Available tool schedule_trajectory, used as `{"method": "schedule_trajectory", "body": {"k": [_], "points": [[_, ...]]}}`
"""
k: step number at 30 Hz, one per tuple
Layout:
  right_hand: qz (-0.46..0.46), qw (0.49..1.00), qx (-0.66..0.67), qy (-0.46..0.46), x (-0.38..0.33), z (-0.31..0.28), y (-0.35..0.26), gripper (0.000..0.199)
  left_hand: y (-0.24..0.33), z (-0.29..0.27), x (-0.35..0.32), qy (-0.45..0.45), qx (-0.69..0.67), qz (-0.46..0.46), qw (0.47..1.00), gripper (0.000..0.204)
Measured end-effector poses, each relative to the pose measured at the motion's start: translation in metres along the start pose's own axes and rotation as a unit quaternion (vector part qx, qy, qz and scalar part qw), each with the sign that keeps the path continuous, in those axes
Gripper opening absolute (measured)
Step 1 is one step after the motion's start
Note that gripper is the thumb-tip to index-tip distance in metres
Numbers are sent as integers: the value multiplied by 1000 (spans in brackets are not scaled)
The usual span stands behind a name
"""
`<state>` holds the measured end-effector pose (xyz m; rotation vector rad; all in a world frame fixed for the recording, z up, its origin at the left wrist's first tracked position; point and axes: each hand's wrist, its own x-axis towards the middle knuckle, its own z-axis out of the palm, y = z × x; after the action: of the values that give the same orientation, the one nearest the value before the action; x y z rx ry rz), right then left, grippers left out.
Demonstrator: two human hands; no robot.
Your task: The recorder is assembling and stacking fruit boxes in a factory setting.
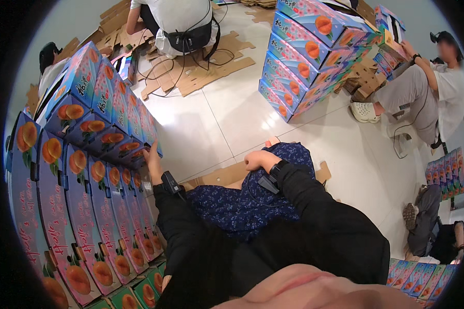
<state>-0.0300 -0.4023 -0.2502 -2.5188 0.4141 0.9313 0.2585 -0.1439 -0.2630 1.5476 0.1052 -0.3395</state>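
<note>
The left hand [152, 157] lies flat, fingers extended, against the end of a blue printed carton [139, 149] at the near end of the upper row of a carton stack [87, 170] on the person's left; it presses rather than grips, and nothing is enclosed in it. The right hand [256, 159] rests as a loose fist on the knee, over dark blue patterned cloth [242, 201], and it holds no visible object. The touched carton sits at the inner corner of the stack, with its neighbours tight beside it and a lower row of like cartons [113, 221] below. Judged by its crisp folds and printed peach panels, it is thin folded cardboard: light if empty, stiff along its edges, and liable to dent on its broad faces and crush at its corners. The glossy print suggests a slightly slick surface. The soundest hold appears to be with both palms on opposite end panels or under the bottom edge, not by pinching a face. Its long axis runs from the stack front back toward the wall side, roughly away and to the left of the person, the peach-printed end facing the open tiled floor [227, 118]. Flattened brown cardboard [216, 175] lies just beside the knee. Whether the carton holds contents cannot be told.
</note>
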Motion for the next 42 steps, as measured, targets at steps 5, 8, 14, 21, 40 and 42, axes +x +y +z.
{"method": "schedule_trajectory", "body": {"k": [5, 8, 14, 21, 40, 42], "points": [[-18, 1000, -4, 2, 1, 1, -6, 38, -38, -22, 22, -22, 15, 33, 999, 87], [-19, 1000, -3, 7, 2, 1, -5, 36, -56, -32, 22, -145, -45, 101, 983, 74], [-57, 998, -5, 12, 1, -1, -23, 32, -42, -50, 40, -149, 286, -35, 946, 58], [-22, 999, 18, 15, 4, 4, 4, 33, 7, 13, -24, -337, 451, -38, 825, 65], [-190, 959, 69, 201, -53, -45, -76, 33, 31, 1, -45, -258, 466, 49, 845, 68], [-229, 945, 31, 233, -56, -57, -100, 33, 36, 1, -48, -251, 459, 55, 850, 67]]}}
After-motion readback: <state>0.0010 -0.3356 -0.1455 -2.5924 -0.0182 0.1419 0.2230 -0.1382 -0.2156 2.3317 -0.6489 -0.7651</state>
